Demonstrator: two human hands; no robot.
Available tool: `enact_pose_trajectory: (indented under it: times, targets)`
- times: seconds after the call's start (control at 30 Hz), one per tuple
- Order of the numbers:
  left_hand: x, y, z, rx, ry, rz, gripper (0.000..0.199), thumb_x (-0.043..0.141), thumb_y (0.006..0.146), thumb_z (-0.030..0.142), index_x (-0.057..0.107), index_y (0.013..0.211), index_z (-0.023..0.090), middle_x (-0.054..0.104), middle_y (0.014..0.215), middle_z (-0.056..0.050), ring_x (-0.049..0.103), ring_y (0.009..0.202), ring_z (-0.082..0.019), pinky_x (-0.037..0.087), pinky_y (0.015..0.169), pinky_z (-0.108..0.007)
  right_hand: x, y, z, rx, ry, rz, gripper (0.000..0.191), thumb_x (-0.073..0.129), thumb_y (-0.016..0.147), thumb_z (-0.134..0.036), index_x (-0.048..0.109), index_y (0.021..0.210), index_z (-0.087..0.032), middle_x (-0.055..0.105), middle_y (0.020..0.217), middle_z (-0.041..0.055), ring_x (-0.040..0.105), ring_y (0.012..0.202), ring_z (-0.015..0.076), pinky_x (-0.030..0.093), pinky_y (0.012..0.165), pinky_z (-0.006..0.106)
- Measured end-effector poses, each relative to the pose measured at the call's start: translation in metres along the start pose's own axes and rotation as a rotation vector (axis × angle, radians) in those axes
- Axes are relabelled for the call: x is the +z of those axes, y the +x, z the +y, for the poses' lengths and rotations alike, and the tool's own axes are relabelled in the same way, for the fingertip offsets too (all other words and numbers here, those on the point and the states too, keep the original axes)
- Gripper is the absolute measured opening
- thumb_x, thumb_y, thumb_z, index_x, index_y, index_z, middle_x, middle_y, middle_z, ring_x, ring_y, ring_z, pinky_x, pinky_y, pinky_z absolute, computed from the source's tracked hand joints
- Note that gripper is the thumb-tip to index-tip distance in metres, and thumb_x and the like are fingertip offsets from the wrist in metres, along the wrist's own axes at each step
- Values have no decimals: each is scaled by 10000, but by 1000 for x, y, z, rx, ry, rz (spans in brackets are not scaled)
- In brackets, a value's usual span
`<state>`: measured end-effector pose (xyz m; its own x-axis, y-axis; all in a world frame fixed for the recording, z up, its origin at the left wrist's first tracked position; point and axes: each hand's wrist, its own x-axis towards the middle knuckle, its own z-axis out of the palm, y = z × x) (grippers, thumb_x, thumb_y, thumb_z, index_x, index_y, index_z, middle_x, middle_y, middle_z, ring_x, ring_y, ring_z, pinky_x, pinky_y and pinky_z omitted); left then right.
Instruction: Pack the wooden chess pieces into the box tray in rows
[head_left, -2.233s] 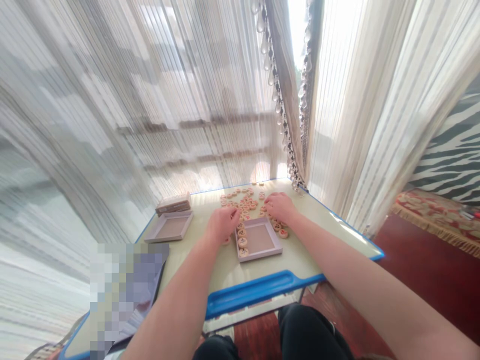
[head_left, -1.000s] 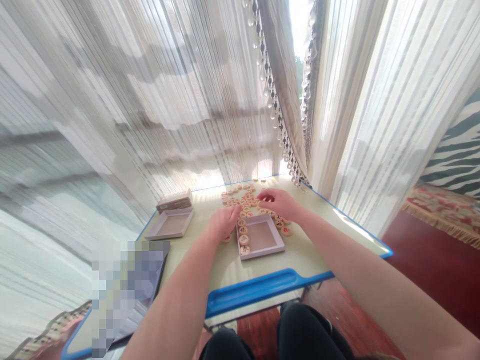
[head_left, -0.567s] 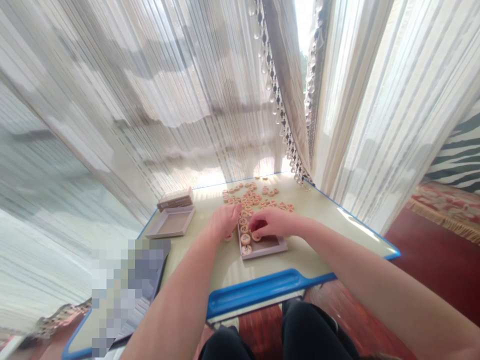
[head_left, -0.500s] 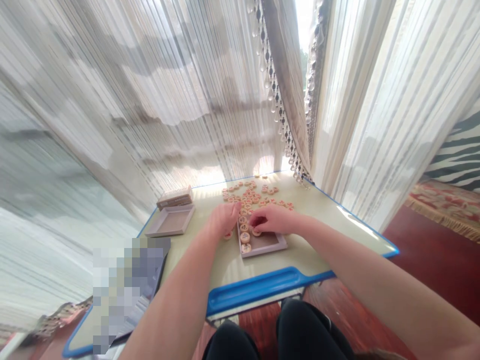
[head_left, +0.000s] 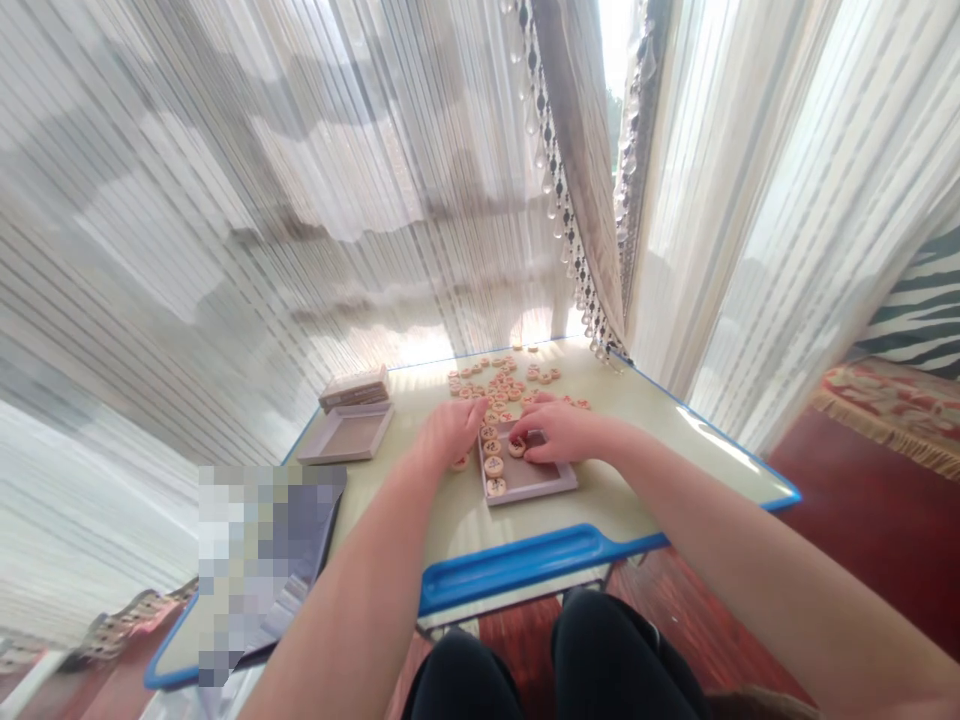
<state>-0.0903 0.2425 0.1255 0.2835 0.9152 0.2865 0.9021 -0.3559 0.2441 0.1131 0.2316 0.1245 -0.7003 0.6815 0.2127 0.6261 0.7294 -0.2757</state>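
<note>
A shallow open box (head_left: 534, 491) stands in front of me on the table. Along its left wall runs a column of round Chinese chess pieces (head_left: 493, 467) with dark characters. My right hand (head_left: 559, 428) reaches over the box, its thumb and fingers around a single Chinese chess piece with a red character (head_left: 517, 448). At the box's far left corner, my left hand (head_left: 452, 432) is closed, fingers pressed together; what they hold, if anything, is hidden. Another piece (head_left: 460, 464) shows partly under the left hand. Many loose pieces (head_left: 504, 385) lie scattered beyond the box.
On the left lie a second shallow tray (head_left: 351, 434) and a closed box (head_left: 355, 385) behind it. A dark flat object (head_left: 319, 520), partly pixelated, is near my left forearm. The table has a blue rim with a molded groove (head_left: 517, 568) before my knees. Curtains (head_left: 420, 200) hang behind.
The view has shifted slightly. My right hand's fingers have spread a little, showing more of the piece between them inside the box. The left hand stays at the box's left side.
</note>
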Motion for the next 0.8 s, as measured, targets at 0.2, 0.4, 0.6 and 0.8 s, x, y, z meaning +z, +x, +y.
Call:
enact_pose_trajectory:
  times: [0.2, 0.4, 0.6, 0.8]
  targets:
    - [0, 2, 0, 1, 17, -23, 545, 162, 859, 522, 529, 617, 199, 601, 678, -57, 501, 602, -161, 265, 520, -275, -3, 2, -2, 42, 36, 25, 209, 611, 646, -364, 672, 781, -217, 601, 732, 33, 499, 822, 210, 393, 726, 297]
    - [-1, 3, 0, 2, 50, -55, 563, 159, 862, 521, 581, 687, 192, 620, 719, -52, 533, 646, -161, 320, 551, -260, -10, 0, -16, 67, 294, 78, 249, 616, 659, -335, 642, 867, -199, 561, 706, -9, 500, 652, 119, 388, 601, 224]
    - [1, 0, 1, 7, 92, -28, 575, 146, 869, 501, 597, 709, 184, 633, 756, -66, 566, 691, -177, 369, 595, -273, -2, -2, -33, -53, 397, -90, 290, 631, 664, -390, 648, 877, -194, 455, 588, -42, 415, 548, 85, 331, 511, 201]
    - [2, -1, -2, 0, 98, -17, 548, 187, 862, 505, 601, 702, 185, 627, 721, -57, 565, 664, -165, 368, 577, -261, -2, -4, -40, -76, 472, -143, 280, 625, 681, -348, 644, 909, -188, 392, 565, -55, 369, 524, 73, 303, 495, 195]
